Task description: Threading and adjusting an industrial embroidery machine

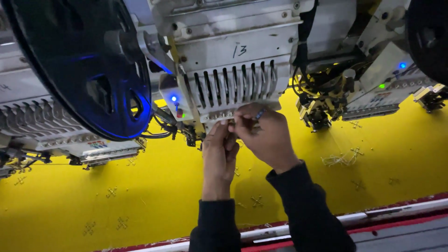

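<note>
Our left hand (218, 156) fingers together at white slotted machine head (233, 81) | right hand (266, 135) pinched, contents unclear | small colourful label (97, 144) left | yellow fabric (140, 196) below

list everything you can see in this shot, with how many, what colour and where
embroidery head: one, white with dark slots, top centre
neighbouring heads: two, white, left and right
reel: one, black, blue-lit, upper left
fabric: one sheet, yellow with small stitched motifs, under the heads
loose thread: one tangle, pale, right on the fabric
frame edge: one, red and white, bottom right
left hand: at the head's lower edge
right hand: beside it, fingers pinched
</note>
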